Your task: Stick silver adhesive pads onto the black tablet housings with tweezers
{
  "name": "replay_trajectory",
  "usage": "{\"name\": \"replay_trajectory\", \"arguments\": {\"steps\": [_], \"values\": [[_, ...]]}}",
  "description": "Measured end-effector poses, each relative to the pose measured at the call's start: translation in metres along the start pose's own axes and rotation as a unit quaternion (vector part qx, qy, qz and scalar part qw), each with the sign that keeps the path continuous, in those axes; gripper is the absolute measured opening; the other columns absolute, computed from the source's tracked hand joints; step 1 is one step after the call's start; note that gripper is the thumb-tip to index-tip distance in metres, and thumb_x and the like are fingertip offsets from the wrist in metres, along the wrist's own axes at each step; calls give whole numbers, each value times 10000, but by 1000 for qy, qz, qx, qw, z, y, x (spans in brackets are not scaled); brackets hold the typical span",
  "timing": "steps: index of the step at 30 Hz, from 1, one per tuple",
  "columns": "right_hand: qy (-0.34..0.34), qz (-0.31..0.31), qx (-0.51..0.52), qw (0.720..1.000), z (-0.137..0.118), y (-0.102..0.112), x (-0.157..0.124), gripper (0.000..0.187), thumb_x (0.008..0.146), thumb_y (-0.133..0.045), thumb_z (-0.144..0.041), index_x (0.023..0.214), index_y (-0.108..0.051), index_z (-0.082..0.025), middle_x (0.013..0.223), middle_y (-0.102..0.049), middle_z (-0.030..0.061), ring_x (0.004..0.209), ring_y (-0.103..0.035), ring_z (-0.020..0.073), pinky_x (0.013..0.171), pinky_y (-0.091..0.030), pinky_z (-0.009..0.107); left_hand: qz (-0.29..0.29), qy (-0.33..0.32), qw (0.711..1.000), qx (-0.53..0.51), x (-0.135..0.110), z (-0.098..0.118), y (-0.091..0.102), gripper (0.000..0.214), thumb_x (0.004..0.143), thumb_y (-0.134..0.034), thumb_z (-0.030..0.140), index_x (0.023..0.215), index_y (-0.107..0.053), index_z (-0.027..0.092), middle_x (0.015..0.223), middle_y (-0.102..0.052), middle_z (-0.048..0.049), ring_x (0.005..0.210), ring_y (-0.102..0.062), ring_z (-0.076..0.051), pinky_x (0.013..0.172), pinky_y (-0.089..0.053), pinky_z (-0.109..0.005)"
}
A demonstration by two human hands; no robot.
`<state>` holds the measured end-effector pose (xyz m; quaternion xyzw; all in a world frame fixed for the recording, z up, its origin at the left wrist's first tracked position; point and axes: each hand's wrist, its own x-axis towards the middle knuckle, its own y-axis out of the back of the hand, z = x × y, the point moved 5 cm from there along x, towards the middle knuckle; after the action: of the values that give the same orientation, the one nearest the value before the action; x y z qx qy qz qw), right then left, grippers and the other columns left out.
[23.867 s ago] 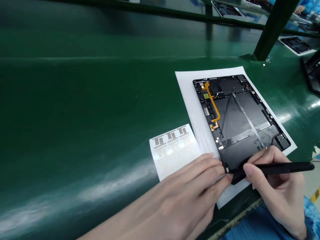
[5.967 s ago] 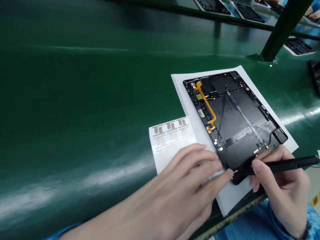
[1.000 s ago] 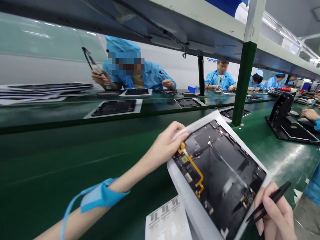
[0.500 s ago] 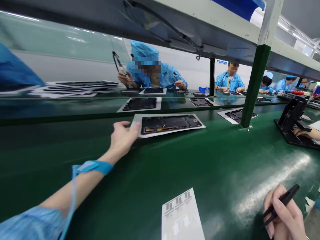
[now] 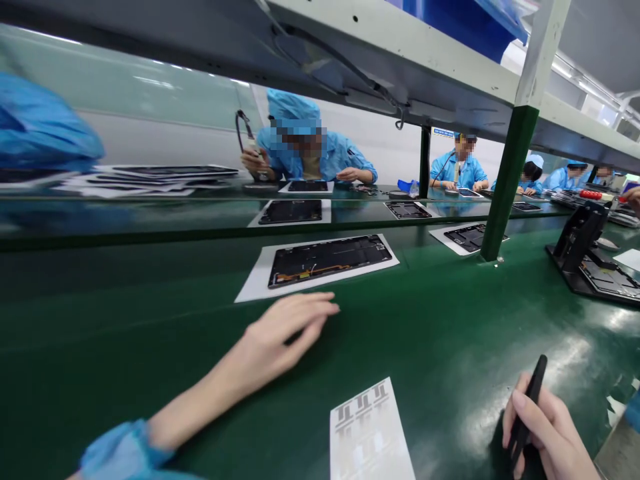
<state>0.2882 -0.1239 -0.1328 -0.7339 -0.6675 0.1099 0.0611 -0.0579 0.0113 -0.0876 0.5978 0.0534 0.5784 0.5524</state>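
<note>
Head view, and the hands are well apart: the left hand (image 5: 293, 327) lies empty on the green bench (image 5: 125, 320), fingers loosely curled, just short of the near edge of a white paper sheet (image 5: 255, 291). The right hand (image 5: 547, 430) sits down by the bench's bottom right corner, pinching black tweezers (image 5: 531, 393) upright, their tips touching nothing. On the sheet lies the tablet frame (image 5: 327, 261), long side toward the person, its inside open to view, an orange flex cable (image 5: 320, 269) running along it — no cover on it at this point. A label sheet (image 5: 370, 433) sits at the bench's front edge, between the hands, grey T-shaped labels along its upper rows — whether any are gone, I cannot tell. Farther along, another frame on paper (image 5: 470, 238) lies near a black stand (image 5: 580, 233), and across the line a co-worker (image 5: 300, 157) bends over a bench.
</note>
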Motion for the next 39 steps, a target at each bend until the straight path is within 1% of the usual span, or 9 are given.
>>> {"name": "replay_trajectory", "arguments": {"steps": [3, 5, 8, 12, 15, 20, 25, 30, 39], "values": [[-35, -62, -73, 995, -6, 0, 19, 580, 761, -676, -732, 751, -479, -186, 579, -640, -7, 398, -580, 107, 392, -470, 196, -23, -107, 992, -71, -26, 66, -7, 298, 934, -427, 215, 1040, -699, 275, 1034, -760, -46, 1103, -665, -232, 985, -510, -367], [-4, -89, -136, 987, -20, -1, 45, 604, 767, -625, -772, 752, -468, -189, 592, -655, 8, 402, -587, 122, 401, -500, 233, -92, -254, 950, -156, -36, 112, -10, 296, 898, -472, 198, 1129, -655, 226, 1000, -758, -73, 1024, -681, -232, 954, -524, -356], [63, -84, -195, 975, -40, -6, 101, 582, 778, -635, -751, 775, -492, -187, 640, -663, 11, 520, -628, 135, 526, -558, 267, -143, -284, 927, -199, -33, 141, -11, 187, 884, -515, 200, 1012, -652, 211, 914, -741, -87, 898, -678, -231, 922, -533, -361], [132, -26, -297, 945, -51, -24, 187, 388, 1004, -521, -485, 845, -592, -138, 726, -627, -13, 589, -597, 94, 610, -545, 257, -131, -272, 937, -176, -29, 141, -13, 151, 887, -519, 169, 959, -646, 211, 897, -725, -76, 896, -668, -220, 942, -516, -346], [158, 16, -387, 908, -55, -44, 242, 289, 1007, -553, -397, 1090, -632, -132, 918, -673, 29, 724, -650, 126, 674, -573, 296, -119, -277, 939, -164, -30, 138, -14, 162, 895, -510, 142, 969, -640, 205, 904, -725, -75, 920, -666, -224, 955, -503, -350], [190, 49, -533, 823, -59, -73, 298, 303, 974, -616, -335, 1213, -622, -148, 1202, -652, 92, 1044, -659, 220, 887, -572, 429, -140, -280, 937, -157, -31, 137, -16, 193, 875, -514, 106, 1005, -621, 199, 927, -720, -80, 933, -663, -239, 944, -511, -369], [178, 66, -640, 745, -57, -81, 321, 329, 973, -619, -327, 1257, -610, -163, 1280, -625, 102, 1109, -642, 237, 939, -555, 460, -139, -267, 942, -145, -32, 135, -17, 229, 910, -486, 87, 1053, -628, 197, 959, -730, -91, 969, -670, -246, 952, -510, -378], [156, 72, -708, 685, -55, -85, 331, 343, 973, -617, -334, 1270, -603, -162, 1307, -611, 109, 1123, -635, 242, 944, -553, 464, -131, -267, 945, -136, -33, 135, -15, 258, 929, -458, 65, 1048, -650, 190, 960, -740, -95, 941, -681, -230, 937, -518, -365], [114, 83, -751, 645, -52, -105, 347, 372, 964, -632, -334, 1279, -595, -141, 1298, -611, 124, 1105, -643, 242, 922, -565, 446, -122, -269, 946, -132, -33, 138, -11, 265, 948, -386, 68, 1019, -628, 149, 935, -737, -88, 914, -669, -225, 873, -504, -346]]}}
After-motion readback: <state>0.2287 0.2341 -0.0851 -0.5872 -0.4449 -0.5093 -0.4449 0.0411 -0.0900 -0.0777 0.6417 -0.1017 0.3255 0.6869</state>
